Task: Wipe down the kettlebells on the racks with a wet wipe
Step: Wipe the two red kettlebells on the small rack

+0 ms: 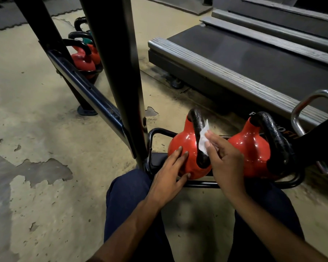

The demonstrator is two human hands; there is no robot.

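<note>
Two red kettlebells with black handles sit on the low black rack in front of my knees. My left hand rests with straight fingers on the red body of the nearer-left kettlebell. My right hand pinches a white wet wipe against that kettlebell's black handle. The second kettlebell stands just to the right, partly behind my right hand.
A chrome-handled weight sits at the rack's right end. More red and green kettlebells rest on the far rack section behind black uprights. A treadmill deck lies close behind. The worn concrete floor spreads to the left.
</note>
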